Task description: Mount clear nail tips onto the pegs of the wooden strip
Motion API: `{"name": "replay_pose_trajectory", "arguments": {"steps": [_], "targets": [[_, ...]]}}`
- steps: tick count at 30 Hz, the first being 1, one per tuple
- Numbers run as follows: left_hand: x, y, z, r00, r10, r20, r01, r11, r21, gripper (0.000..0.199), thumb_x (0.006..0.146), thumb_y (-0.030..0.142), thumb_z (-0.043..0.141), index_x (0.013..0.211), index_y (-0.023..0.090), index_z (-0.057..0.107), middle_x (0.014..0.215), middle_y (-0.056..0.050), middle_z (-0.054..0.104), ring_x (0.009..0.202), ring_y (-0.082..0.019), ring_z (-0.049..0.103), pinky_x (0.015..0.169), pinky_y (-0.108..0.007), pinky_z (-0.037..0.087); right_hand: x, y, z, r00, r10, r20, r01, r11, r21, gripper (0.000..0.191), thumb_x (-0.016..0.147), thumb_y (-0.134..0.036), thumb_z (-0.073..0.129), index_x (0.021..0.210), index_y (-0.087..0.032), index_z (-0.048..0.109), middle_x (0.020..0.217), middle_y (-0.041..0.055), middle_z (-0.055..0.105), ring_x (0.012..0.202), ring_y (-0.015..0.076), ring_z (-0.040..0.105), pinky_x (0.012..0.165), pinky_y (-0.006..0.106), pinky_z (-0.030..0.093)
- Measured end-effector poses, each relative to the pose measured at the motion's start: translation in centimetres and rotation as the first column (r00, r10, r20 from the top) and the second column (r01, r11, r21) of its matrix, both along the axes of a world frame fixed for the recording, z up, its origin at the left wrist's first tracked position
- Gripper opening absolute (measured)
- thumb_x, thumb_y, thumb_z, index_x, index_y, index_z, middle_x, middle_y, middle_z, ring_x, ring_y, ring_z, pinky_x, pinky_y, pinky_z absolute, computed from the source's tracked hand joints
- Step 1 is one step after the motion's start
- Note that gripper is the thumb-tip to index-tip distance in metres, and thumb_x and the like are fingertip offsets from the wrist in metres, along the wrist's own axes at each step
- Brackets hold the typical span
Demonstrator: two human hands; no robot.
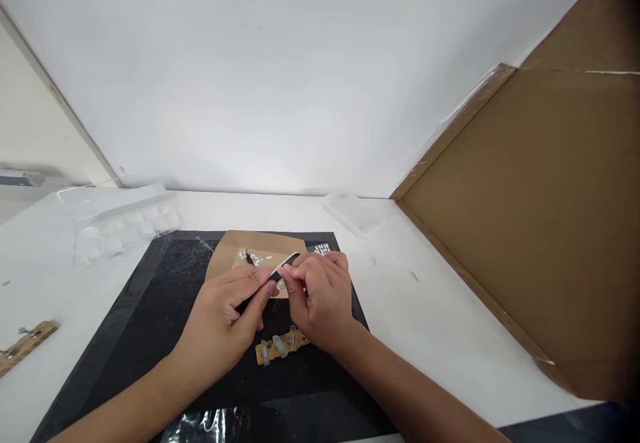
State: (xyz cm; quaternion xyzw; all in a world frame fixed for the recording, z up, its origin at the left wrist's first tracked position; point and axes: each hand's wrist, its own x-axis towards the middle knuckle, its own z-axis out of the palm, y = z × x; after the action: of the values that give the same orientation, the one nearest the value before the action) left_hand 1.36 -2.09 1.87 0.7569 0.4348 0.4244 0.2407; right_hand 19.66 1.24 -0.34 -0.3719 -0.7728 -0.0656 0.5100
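Note:
My left hand [220, 310] is closed, its thumb and fingers pinching a narrow dark strip with a pale edge [286, 264]. The strip slants up to the right, and its exact kind is not plain. On the same strip press the bent, closed fingers of my right hand [323, 293]; anything small beneath them is hidden. Under and behind the hands lies a sheet of brown paper [225, 253] with small white pieces [257, 258] and a black bit scattered on it. Closer to me, a wooden strip [281, 346] carries several clear, nail-like tips, partly covered by my right hand.
A black mat [135, 336] lies on the white table [425, 330]. Small white rectangles [323, 248] sit at its far right. A clear compartment case [125, 230] stands back left, a translucent tray [353, 213] at the back. Another wooden strip [25, 348] is far left; cardboard [540, 216] walls the right.

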Motion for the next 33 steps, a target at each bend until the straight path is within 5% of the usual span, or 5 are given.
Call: {"name": "replay_pose_trajectory", "arguments": {"steps": [11,15,20,28,33], "targets": [[0.2,-0.1,0.4,1.000,0.020,-0.019,-0.019,0.999,0.048,0.029,0.107,0.026,0.056,0.085,0.019,0.073,0.065,0.003,0.059,0.061,-0.011,0.059,0.062,-0.025,0.047,0.4,-0.2,0.3,0.997,0.013,-0.074,-0.011,1.000,0.027,0.022,0.101,-0.013,0.063,0.087,-0.022,0.049,0.072,-0.0039,0.068,0.065,0.0139,0.067,0.075,0.038,0.035],[-0.8,1.0,0.0,0.978,0.191,-0.089,-0.175,0.972,0.159,0.019,0.106,0.026,0.059,0.105,0.021,0.076,0.079,0.000,0.070,0.070,-0.013,0.066,0.067,-0.026,0.049,1.1,0.1,0.4,0.990,-0.010,-0.140,0.007,1.000,-0.021,0.020,0.101,-0.014,0.065,0.090,-0.023,0.051,0.073,-0.0049,0.072,0.066,0.0140,0.070,0.079,0.038,0.037],[-2.9,3.0,-1.0,0.850,0.457,-0.261,-0.311,0.836,0.451,0.028,0.108,0.025,0.057,0.131,0.025,0.072,0.105,-0.003,0.077,0.090,-0.018,0.072,0.073,-0.028,0.050,2.1,0.4,-0.2,0.992,-0.015,-0.123,-0.004,0.989,-0.148,0.018,0.103,-0.019,0.066,0.092,-0.024,0.053,0.072,-0.0062,0.072,0.067,0.0148,0.069,0.081,0.039,0.038],[-5.0,4.9,-2.0,0.735,0.434,-0.522,-0.083,0.821,0.565,0.028,0.103,0.019,0.063,0.123,0.033,0.078,0.123,-0.008,0.071,0.101,-0.026,0.066,0.097,-0.047,0.043,2.4,0.6,-0.8,0.997,-0.006,-0.082,-0.020,0.950,-0.311,0.018,0.104,-0.027,0.068,0.088,-0.024,0.059,0.076,-0.0050,0.072,0.069,0.0156,0.068,0.082,0.038,0.038],[-5.1,5.1,-2.2,0.757,0.364,-0.543,-0.038,0.854,0.520,0.027,0.103,0.017,0.066,0.120,0.034,0.078,0.109,-0.005,0.076,0.096,-0.023,0.066,0.103,-0.051,0.033,2.4,0.5,-0.6,0.996,0.000,-0.091,-0.029,0.947,-0.319,0.019,0.102,-0.029,0.073,0.088,-0.024,0.060,0.077,-0.0053,0.074,0.069,0.0152,0.069,0.081,0.038,0.037]]}}
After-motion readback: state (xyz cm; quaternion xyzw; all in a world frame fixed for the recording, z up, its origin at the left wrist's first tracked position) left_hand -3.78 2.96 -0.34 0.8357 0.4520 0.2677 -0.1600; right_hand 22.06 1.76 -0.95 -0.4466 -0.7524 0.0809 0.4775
